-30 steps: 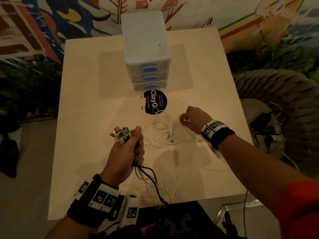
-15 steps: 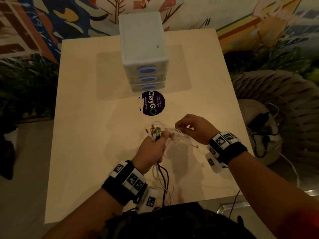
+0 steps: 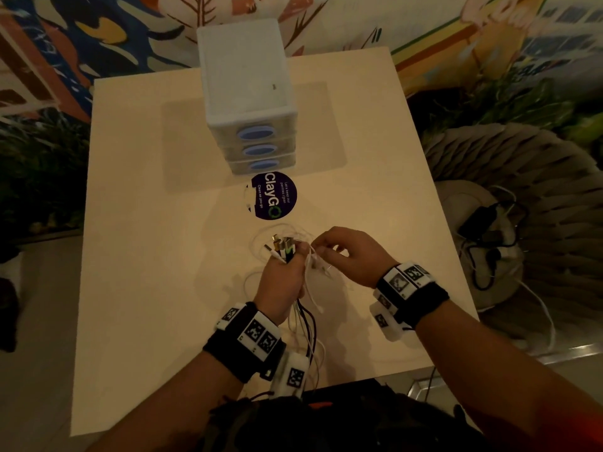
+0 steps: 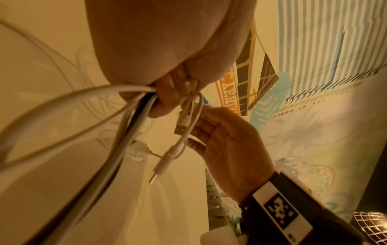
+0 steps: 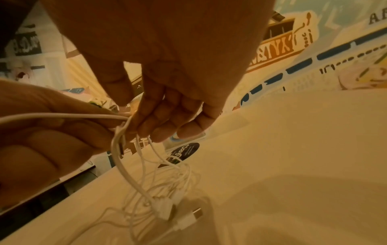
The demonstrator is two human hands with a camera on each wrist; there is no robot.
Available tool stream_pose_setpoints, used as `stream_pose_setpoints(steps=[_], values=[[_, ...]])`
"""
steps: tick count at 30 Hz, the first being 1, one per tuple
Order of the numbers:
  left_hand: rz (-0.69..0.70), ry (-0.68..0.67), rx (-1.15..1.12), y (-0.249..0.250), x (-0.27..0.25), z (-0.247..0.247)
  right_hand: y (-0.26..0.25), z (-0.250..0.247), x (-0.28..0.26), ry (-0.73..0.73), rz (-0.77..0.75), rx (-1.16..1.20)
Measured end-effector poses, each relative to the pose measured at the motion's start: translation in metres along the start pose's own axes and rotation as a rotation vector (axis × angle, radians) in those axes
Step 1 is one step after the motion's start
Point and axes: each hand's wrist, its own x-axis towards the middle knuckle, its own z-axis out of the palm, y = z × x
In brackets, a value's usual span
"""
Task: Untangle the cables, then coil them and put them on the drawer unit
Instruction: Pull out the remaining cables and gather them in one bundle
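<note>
right hand point(image 3: 346, 256) now beside left hand point(image 3: 283, 282), both fingers gripping cables point(image 3: 287, 247)

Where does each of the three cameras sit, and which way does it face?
Head: looks down on the table and drawer unit; both forearms show.
Left wrist: sits under the left hand, looking along it at its gripped cables.
Right wrist: sits under the right hand, looking at loose white cables on the table.
Shared: both wrist views show the other hand too.
</note>
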Motion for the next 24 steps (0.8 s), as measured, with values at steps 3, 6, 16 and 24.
stream_pose_setpoints(steps=[3, 6, 16, 24], values=[[0.017, -0.009, -0.005, -0.003, 0.003, -0.003, -0.004, 0.002, 0.002, -0.008, 0.067, 0.04], [0.022, -0.019, -0.026, -0.006, 0.001, -0.007, -0.002, -0.001, 0.008, 0.034, 0.12, 0.01], [0.034, -0.004, -0.14, -0.017, 0.002, -0.025, 0.022, -0.013, 0.007, 0.116, 0.231, -0.162], [0.038, -0.118, -0.189, -0.014, -0.008, -0.016, -0.018, 0.011, 0.005, -0.087, 0.328, -0.112]])
